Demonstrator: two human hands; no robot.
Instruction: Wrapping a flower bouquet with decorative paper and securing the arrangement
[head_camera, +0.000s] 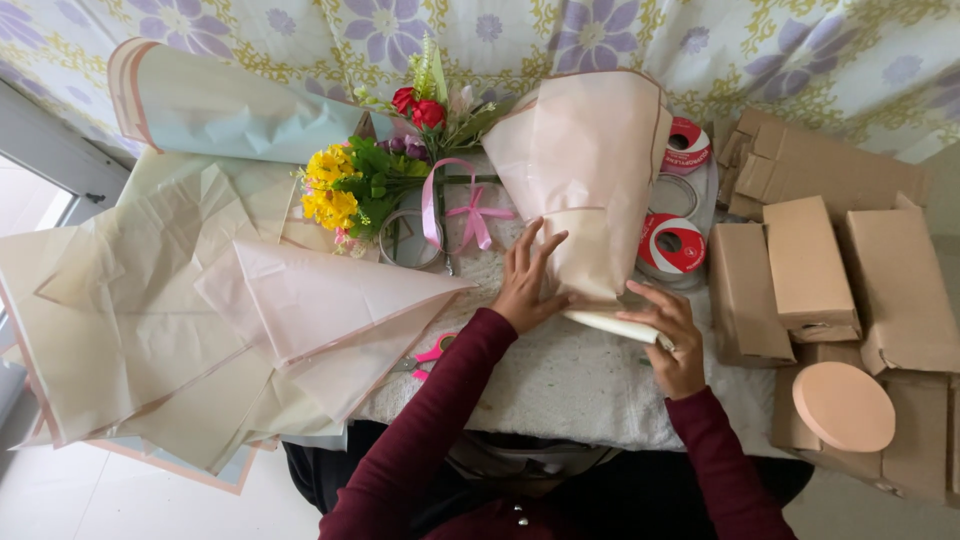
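Head view: left hand (527, 278) lies flat, fingers spread, on the pink cone (590, 170) of paper; right hand (668, 335) pinches its narrow lower edge. Bare tabletop (580, 385) below both hands; boxes (800, 270) crowd right, paper sheets (200, 310) left, flowers (370, 170) beyond

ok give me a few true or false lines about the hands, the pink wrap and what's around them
1. Both hands touch the pink paper cone. True: the left hand lies flat on it, the right hand grips its narrow end.
2. The flower bunch sits inside the cone. False: it lies apart, to the cone's left.
3. Red ribbon spools lie between the cone and the cardboard boxes. True.
4. The pink-handled scissors are in the right hand. False: they lie on the table by the left forearm.
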